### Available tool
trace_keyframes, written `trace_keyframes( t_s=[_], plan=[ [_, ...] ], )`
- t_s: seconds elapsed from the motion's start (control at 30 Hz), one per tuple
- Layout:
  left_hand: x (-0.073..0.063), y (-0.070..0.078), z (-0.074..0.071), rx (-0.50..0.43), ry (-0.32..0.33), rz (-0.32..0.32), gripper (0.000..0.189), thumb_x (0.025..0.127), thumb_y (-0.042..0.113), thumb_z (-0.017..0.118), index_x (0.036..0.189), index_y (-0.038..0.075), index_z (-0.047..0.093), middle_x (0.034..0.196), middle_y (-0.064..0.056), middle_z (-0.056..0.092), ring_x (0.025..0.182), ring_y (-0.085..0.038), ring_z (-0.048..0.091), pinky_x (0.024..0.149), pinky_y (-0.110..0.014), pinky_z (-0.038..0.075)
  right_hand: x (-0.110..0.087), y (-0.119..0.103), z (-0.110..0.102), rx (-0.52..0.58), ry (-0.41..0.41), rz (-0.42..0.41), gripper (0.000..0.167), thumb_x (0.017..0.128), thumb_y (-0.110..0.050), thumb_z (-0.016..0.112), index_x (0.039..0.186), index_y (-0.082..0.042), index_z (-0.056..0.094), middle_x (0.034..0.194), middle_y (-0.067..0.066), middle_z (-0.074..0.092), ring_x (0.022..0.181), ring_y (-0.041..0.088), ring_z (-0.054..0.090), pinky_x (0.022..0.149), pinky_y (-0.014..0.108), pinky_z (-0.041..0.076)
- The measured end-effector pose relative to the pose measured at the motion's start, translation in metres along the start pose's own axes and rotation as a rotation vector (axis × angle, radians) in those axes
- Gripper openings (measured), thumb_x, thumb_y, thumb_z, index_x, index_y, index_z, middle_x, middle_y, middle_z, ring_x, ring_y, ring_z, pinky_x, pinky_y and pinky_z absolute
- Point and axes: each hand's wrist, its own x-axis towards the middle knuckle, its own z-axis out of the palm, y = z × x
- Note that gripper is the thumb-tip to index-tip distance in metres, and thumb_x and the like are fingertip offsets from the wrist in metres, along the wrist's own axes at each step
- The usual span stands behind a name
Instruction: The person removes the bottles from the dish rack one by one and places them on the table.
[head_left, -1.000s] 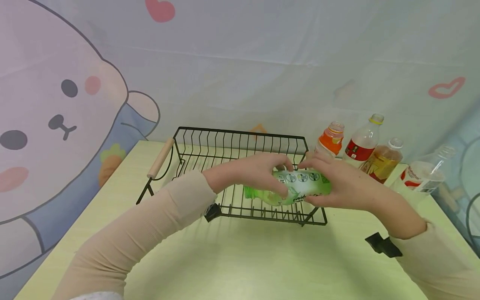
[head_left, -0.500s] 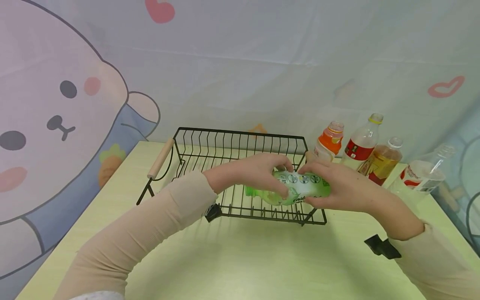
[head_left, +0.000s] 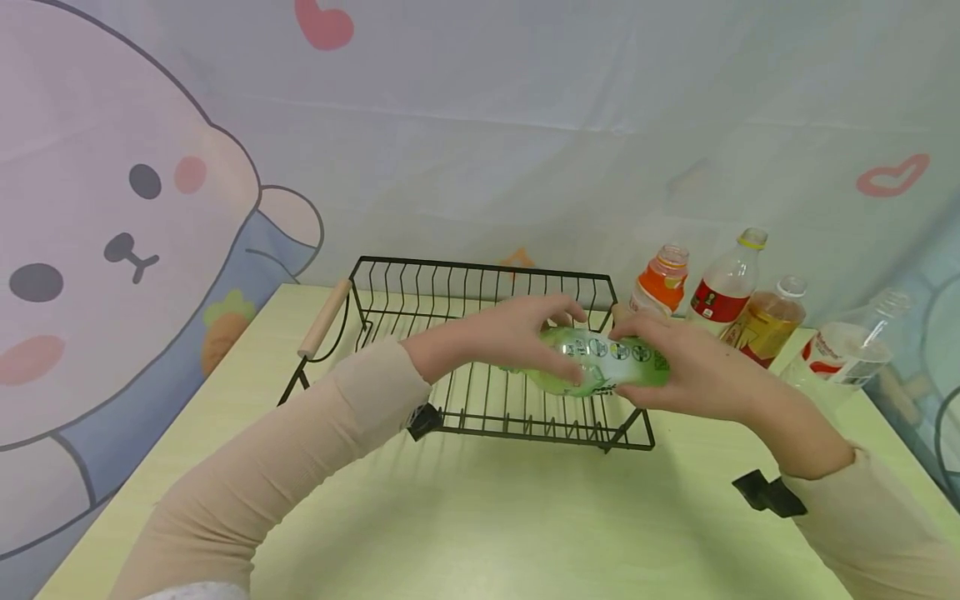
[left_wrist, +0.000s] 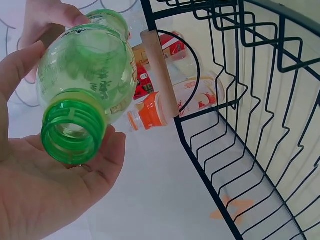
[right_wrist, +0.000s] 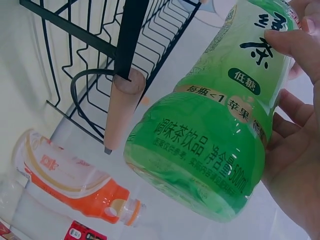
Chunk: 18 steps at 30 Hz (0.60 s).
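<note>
Both hands hold a green tea bottle point(head_left: 600, 354) on its side over the right part of a black wire dish rack point(head_left: 480, 267). My left hand point(head_left: 517, 335) grips it toward the neck, thumb and fingers on either side. Around the base end curls my right hand point(head_left: 701, 367). In the left wrist view the uncapped mouth of the bottle point(left_wrist: 75, 127) faces the camera, with the left palm point(left_wrist: 55, 190) beneath. The right wrist view shows the printed label and base of the bottle point(right_wrist: 200, 145), with right fingers along its side.
Several uncapped bottles stand to the rack's right: an orange-labelled bottle point(head_left: 660, 283), a red-labelled bottle point(head_left: 722, 292), an amber bottle point(head_left: 768, 325) and a clear bottle point(head_left: 847, 346). A wooden handle point(head_left: 326, 318) marks the rack's left end. A printed curtain point(head_left: 465, 125) hangs behind the table.
Both hands have lifted the tea bottle slightly and shifted it a little to the right. Its green mouth, visible earlier in the head view, is now mostly behind the left hand.
</note>
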Motion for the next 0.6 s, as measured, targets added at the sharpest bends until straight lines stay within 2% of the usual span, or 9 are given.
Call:
trace_keyframes(
  t_s=[0.13,0.27,0.4,0.6],
  plan=[
    [-0.003,-0.001,-0.006,-0.024,0.020,0.018,0.067,0.080,0.034,0.076,0.137,0.018,0.045,0.133,-0.005,0.053,0.105,-0.016,0.056,0.081,-0.028,0.052,-0.002,0.005,-0.003,0.000,0.047,-0.012,0.050,0.076,-0.019,0.082,0.118,-0.011,0.056,0.120,0.008,0.060,0.093,0.019,0.056,0.067,0.026,0.052],
    [-0.008,-0.005,-0.012,-0.046,0.042,0.026,0.069,0.081,0.033,0.076,0.140,0.019,0.042,0.134,-0.005,0.052,0.108,-0.017,0.055,0.085,-0.031,0.051,-0.006,0.011,-0.007,0.014,0.084,0.029,0.053,0.076,-0.022,0.082,0.120,-0.010,0.055,0.112,0.004,0.061,0.088,0.017,0.055,0.064,0.025,0.051],
    [-0.017,-0.009,-0.019,-0.063,0.075,-0.001,0.070,0.082,0.036,0.075,0.141,0.020,0.041,0.137,-0.003,0.050,0.115,-0.019,0.051,0.091,-0.037,0.047,-0.011,0.018,-0.011,0.001,0.145,0.032,0.051,0.076,-0.018,0.081,0.118,-0.007,0.055,0.104,0.003,0.060,0.082,0.016,0.056,0.063,0.025,0.051],
    [-0.032,-0.018,-0.029,-0.092,0.123,-0.040,0.070,0.083,0.041,0.073,0.141,0.024,0.039,0.135,0.003,0.050,0.122,-0.018,0.047,0.099,-0.042,0.043,-0.022,0.033,-0.015,-0.030,0.260,0.035,0.052,0.072,-0.013,0.084,0.116,-0.005,0.056,0.102,0.004,0.061,0.077,0.012,0.056,0.062,0.022,0.050]
  ],
)
